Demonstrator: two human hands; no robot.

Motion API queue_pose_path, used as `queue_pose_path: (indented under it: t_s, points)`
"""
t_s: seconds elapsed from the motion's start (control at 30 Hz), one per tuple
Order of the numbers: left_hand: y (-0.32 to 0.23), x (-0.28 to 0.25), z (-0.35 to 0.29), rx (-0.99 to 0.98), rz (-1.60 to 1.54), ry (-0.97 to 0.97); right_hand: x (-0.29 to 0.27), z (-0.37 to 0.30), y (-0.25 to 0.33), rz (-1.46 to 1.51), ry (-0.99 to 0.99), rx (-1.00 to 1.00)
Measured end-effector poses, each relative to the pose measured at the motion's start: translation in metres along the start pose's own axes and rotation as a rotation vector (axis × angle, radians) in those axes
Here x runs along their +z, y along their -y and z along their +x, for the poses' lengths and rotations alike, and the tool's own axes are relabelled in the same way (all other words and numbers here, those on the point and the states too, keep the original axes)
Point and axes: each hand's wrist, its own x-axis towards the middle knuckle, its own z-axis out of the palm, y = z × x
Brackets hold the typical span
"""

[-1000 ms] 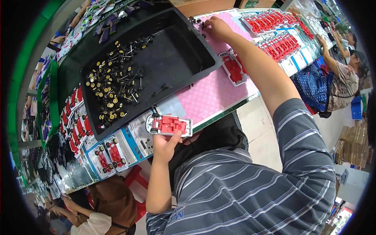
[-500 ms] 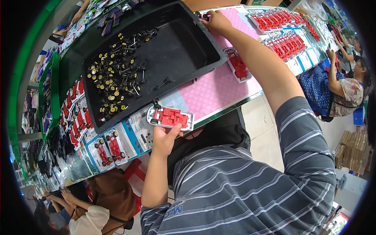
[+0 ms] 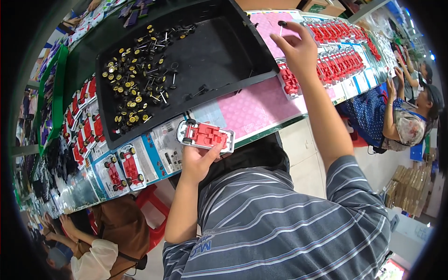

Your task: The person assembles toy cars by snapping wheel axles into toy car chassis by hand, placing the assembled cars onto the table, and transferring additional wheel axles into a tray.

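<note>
My left hand [image 3: 198, 163] grips a toy car chassis [image 3: 207, 135] over the near table edge. The chassis is red inside a white-grey shell, with its underside up and black wheels at its left end. Beyond the tray's right side, my right hand [image 3: 301, 51] is raised with thumb and forefinger around a wheel axle [image 3: 281, 31]. That axle is a thin pale rod with a black wheel at its upper end; its lower end is at the thumb. Another chassis [image 3: 290, 83] lies beside my right wrist, partly covered by it.
A large black tray [image 3: 224, 86] holds many loose wheel axles [image 3: 135, 88] with yellow hubs. Wheeled chassis [image 3: 132, 168] lie left of it; rows of red chassis [image 3: 340, 65] stand at right. A pink mat [image 3: 261, 107] lies under the tray. Other people sit on both sides.
My right hand has moved right and nearer from the tray's far right corner, and an axle now shows between its fingers. The left hand still holds the chassis in nearly the same place.
</note>
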Motion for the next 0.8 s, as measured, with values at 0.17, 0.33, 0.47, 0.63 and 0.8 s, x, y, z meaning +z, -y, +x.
queue_pose_path:
  t_s: [0.17,0.33,0.47,0.63,0.8]
  points:
    - [0.005,-0.009,0.003,-0.026,-0.052,0.09,-0.019,-0.085,0.031,0.299,0.101,0.239]
    - [0.005,-0.008,0.007,-0.06,-0.085,0.107,-0.016,-0.126,0.049,0.454,0.39,0.166]
    - [0.003,-0.006,0.006,-0.045,-0.098,0.092,-0.007,-0.135,0.059,0.392,0.5,0.189]
    - [0.005,-0.008,-0.001,-0.016,-0.014,0.09,0.006,-0.142,0.058,0.348,0.536,0.167]
    - [-0.001,-0.007,-0.003,-0.01,0.01,0.089,0.016,-0.151,0.069,0.328,0.485,0.117]
